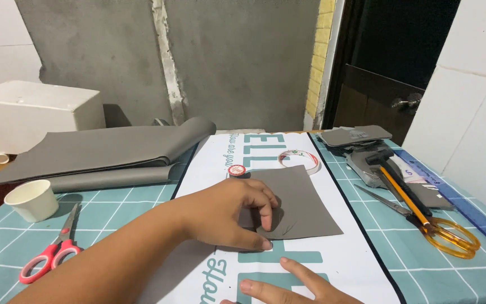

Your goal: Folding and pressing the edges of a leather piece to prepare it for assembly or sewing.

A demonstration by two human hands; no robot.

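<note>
— Where was the grey sheet [299, 202]?

— Flat on the white banner [344, 264], just beside the roll of tape [299, 160]. Your left hand [237, 217] lay on its near left corner, fingers curled and pressed down, thumb along the edge.

— And your right hand [293, 287]?

— Resting on the banner near the sheet, fingers spread, holding nothing. Red scissors [52, 250] and a paper cup [32, 200] sat to your left.

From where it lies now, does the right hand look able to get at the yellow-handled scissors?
Probably yes. The right hand lies flat on the white sheet at the near edge, holding nothing. The yellow-handled scissors lie to its right on the teal cloth, and nothing stands between them.
</note>
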